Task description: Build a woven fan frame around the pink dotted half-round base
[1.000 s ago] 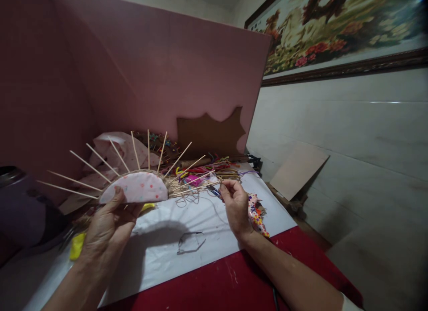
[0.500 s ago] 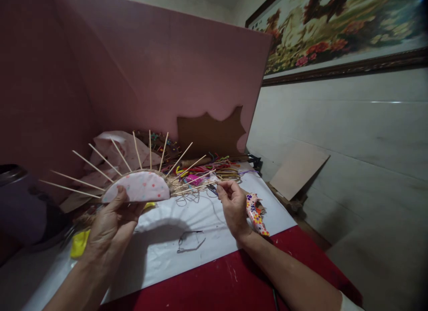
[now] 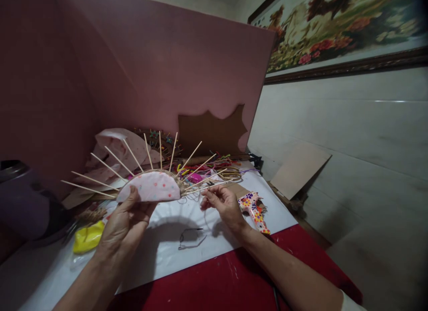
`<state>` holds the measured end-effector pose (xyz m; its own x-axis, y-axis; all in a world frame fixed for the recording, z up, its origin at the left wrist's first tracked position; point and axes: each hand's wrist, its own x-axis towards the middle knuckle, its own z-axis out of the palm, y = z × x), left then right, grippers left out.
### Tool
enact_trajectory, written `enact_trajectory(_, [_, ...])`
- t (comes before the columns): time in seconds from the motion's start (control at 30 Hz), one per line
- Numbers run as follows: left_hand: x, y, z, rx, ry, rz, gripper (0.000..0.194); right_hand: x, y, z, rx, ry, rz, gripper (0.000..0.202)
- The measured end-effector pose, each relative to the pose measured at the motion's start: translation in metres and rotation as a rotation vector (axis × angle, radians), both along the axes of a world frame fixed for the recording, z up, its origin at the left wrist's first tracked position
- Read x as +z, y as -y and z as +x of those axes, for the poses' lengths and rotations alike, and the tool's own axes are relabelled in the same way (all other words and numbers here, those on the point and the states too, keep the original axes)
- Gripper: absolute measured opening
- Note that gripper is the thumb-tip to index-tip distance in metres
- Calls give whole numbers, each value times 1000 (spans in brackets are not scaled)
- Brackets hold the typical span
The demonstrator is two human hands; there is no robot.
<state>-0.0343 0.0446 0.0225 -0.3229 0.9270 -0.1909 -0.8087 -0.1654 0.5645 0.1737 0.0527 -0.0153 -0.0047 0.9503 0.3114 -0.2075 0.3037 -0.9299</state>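
both forearms come in from the bottom edge, over the red tabletop (image 3: 214, 286) and onto the white sheet (image 3: 174, 250) laid across it. the left hand (image 3: 125, 224) is raised at about 8 o'clock from the sheet's middle, wrist bent back, thumb up and fingers curled under the pink dotted half-disc (image 3: 150, 191), gripping its straight lower edge. thin wooden sticks (image 3: 110, 159) fan out from the disc's curved rim, from 9 o'clock round to 3 o'clock. the right hand (image 3: 224, 204) sits just beside the disc at 3 o'clock, palm turned inward, thumb and forefinger pinched on a pale cord (image 3: 200, 188) near the lowest right stick (too thin to say which strand). a wire loop (image 3: 190, 237) lies on the sheet below the hands. a flowered glue gun (image 3: 254, 206) rests just right of the right wrist, a yellow scrap (image 3: 87, 235) left of the left wrist. farther back, coloured cords (image 3: 207, 168) pile against the pink board (image 3: 183, 70); bare sheet lies open between the forearms.
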Motion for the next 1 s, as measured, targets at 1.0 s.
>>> enact_trajectory(1.0, [-1, 1, 0, 10, 39, -3, 21, 1, 3, 3, 43, -27, 25, 21])
